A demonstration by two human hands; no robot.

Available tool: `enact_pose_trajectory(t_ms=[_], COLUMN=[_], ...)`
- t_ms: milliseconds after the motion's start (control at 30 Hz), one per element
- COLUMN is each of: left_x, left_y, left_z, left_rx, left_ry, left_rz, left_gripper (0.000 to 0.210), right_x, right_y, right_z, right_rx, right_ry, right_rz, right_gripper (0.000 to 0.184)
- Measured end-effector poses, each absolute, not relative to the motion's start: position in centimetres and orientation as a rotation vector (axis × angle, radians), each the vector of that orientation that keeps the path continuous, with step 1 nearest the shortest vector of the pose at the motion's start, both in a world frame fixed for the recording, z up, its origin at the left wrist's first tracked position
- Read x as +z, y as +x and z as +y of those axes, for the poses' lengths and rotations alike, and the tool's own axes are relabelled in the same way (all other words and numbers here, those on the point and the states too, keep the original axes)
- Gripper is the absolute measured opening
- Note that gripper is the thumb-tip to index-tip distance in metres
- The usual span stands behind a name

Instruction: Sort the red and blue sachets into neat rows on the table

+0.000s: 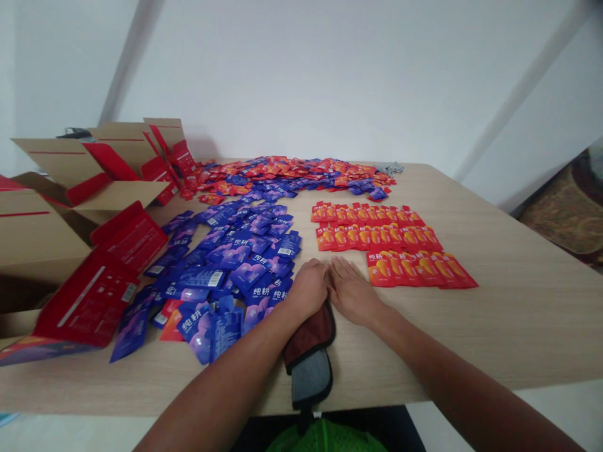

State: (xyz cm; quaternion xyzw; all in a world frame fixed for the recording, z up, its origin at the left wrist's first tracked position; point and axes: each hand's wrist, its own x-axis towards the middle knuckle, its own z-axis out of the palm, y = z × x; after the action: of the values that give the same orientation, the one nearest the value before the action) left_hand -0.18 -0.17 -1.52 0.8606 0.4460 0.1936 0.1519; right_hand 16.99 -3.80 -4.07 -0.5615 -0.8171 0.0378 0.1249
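Note:
My left hand [308,287] rests on the table with its fingers curled in, closed; whatever they may hold is hidden. Touching it at the thumb side, my right hand [352,290] lies palm down, fingers stretched out. Under my left wrist is a brown cloth strip with black edging [311,333], with a grey pad [311,378] at its near end. Left of my hands spreads a heap of blue-purple sachets [230,251]. To the right, overlapping red-orange sachets [377,235] lie in three rows, the nearest row [419,269] closest to my right hand.
Opened cardboard boxes with red flaps [98,289] crowd the left side of the wooden table [509,326]. A long pile of mixed red and blue sachets [292,169] runs along the back, with a grey crumpled thing [390,167] at its right end. A white wall stands behind.

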Motion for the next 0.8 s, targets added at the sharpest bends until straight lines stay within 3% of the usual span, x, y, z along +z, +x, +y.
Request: enact_pose_trajectory(t_ms=[433, 800], left_x=[-1.5, -0.9], left_y=[-0.3, -0.5], left_z=[-0.2, -0.8], left_rx=[0.626, 0.623], left_ry=[2.440, 2.489], left_rz=[1.250, 1.174], left_gripper=[0.027, 0.014], right_x=[-4.4, -3.6], right_y=[16.5, 18.0], right_z=[-4.3, -4.9], right_rx=[0.061, -0.026], right_ry=[-1.686, -1.756], right_rz=[-2.352, -1.957], right_gripper=[0.067, 0.049])
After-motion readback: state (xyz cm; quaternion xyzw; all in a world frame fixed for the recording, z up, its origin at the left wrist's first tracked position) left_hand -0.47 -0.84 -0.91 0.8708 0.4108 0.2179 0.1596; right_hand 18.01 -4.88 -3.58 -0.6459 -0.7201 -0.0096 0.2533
